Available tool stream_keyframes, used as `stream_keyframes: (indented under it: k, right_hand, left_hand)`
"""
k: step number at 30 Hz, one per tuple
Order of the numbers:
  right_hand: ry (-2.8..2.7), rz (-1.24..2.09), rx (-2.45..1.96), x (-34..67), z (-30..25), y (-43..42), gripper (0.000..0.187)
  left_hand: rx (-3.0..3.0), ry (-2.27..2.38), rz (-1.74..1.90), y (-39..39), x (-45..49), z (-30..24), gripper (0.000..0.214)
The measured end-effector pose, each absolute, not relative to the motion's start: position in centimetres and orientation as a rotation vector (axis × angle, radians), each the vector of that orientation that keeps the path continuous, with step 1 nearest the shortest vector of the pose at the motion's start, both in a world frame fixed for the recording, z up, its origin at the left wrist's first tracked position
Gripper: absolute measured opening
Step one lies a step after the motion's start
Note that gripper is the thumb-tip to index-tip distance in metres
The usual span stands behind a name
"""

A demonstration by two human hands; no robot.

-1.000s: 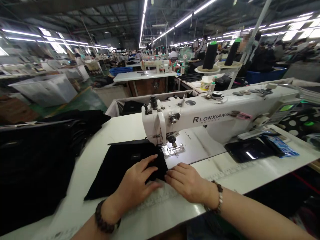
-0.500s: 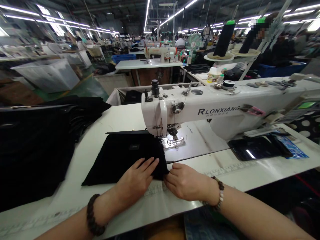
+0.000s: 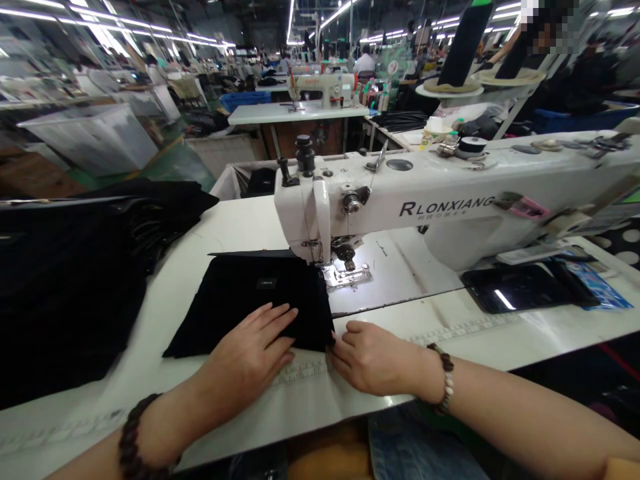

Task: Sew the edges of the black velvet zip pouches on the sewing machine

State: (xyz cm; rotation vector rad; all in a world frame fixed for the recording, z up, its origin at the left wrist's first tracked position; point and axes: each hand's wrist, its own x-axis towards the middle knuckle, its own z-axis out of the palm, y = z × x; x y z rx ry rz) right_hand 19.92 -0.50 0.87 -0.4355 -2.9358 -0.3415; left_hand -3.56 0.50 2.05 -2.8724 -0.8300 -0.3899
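Note:
A black fabric piece (image 3: 235,300) with a small label lies flat on the white sewing table (image 3: 240,227). Its right edge runs under the presser foot (image 3: 320,267) of the white sewing machine (image 3: 380,200). My left hand (image 3: 253,353) rests on the fabric's lower part, fingers stretched out and flat. At the near right corner, my right hand (image 3: 367,357) pinches the fabric edge between thumb and fingers. A metal edge guide (image 3: 350,275) sits just right of the needle area.
A heap of black fabric pieces (image 3: 65,293) covers the table's left side. To the right lie a dark phone (image 3: 520,288) and a blue packet (image 3: 595,283). Black thread cones (image 3: 463,47) stand behind the machine. A printed ruler strip (image 3: 300,373) runs along the front edge.
My left hand has slid to the left and slightly back toward me across the fabric. My right hand keeps its pinch at the corner. The camera view has shifted a little.

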Motion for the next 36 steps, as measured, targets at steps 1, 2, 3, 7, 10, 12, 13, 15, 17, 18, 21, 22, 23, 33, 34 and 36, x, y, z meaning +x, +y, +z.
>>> stream_keyframes:
  k: [1, 2, 3, 7, 10, 12, 13, 15, 17, 18, 21, 22, 23, 33, 34, 36]
  right_hand:
    - [-2.931, -0.347, -0.448, 20.0, 0.8, -0.6, 0.02]
    - [-2.926, -0.354, -0.457, 20.0, 0.8, -0.7, 0.02]
    - [-2.924, -0.359, -0.465, 20.1, 0.7, -0.8, 0.02]
    - [-2.929, -0.316, -0.478, 20.1, 0.9, -0.9, 0.022]
    - [-2.952, -0.197, -0.572, 20.2, 1.2, -1.1, 0.022]
    - [-2.974, -0.096, -0.675, 20.4, 1.3, -1.4, 0.02]
    - [-2.978, -0.051, -0.72, 20.5, 1.2, -1.6, 0.019]
    - [-2.951, 0.029, -0.789, 20.8, 0.9, -2.1, 0.021]
    - [-2.887, 0.098, -0.855, 21.1, 0.4, -2.5, 0.025]
    - [-2.85, 0.123, -0.897, 21.2, 0.2, -2.7, 0.025]
    - [-2.775, 0.155, -1.01, 21.2, -0.4, -3.1, 0.021]
    - [-2.767, 0.158, -1.027, 21.2, -0.6, -3.2, 0.02]
    - [-2.763, 0.157, -1.029, 21.2, -0.7, -3.2, 0.019]
    - [-2.703, 0.195, -0.97, 20.8, -1.2, -3.1, 0.015]
    - [-2.7, 0.206, -0.972, 20.8, -1.2, -3.2, 0.015]
    - [-2.701, 0.229, -0.979, 20.7, -1.1, -3.2, 0.015]
  left_hand:
    - [-2.871, -0.832, -0.443, 0.5, -3.0, 2.1, 0.022]
    - [-2.869, -0.846, -0.482, 0.5, -2.5, 2.2, 0.029]
    - [-2.873, -0.881, -0.508, 0.5, -1.9, 2.1, 0.037]
    - [-2.881, -1.06, -0.668, 1.0, -0.1, 1.4, 0.043]
    - [-2.928, -0.874, -0.761, 0.9, 0.2, 0.5, 0.026]
    - [-2.956, -0.773, -0.769, 0.7, 0.0, 0.0, 0.023]
    - [-2.96, -0.764, -0.764, 0.6, -0.1, -0.2, 0.023]
    - [-2.968, -0.747, -0.744, 0.5, -0.4, -0.5, 0.024]
    - [-2.979, -0.719, -0.717, 0.5, -0.5, -0.6, 0.023]
    - [-2.985, -0.708, -0.709, 0.6, -0.6, -0.7, 0.023]
    - [-2.996, -0.709, -0.715, 0.6, -0.5, -0.7, 0.021]
    - [-2.995, -0.715, -0.721, 0.6, -0.5, -0.7, 0.021]
    - [-2.99, -0.717, -0.73, 0.6, -0.4, -0.7, 0.02]
    - [-2.934, -0.657, -0.697, 0.4, -0.2, -0.2, 0.02]
    - [-2.925, -0.634, -0.679, 0.4, -0.1, -0.2, 0.022]
    - [-2.926, -0.57, -0.626, 0.5, -0.2, -0.1, 0.028]
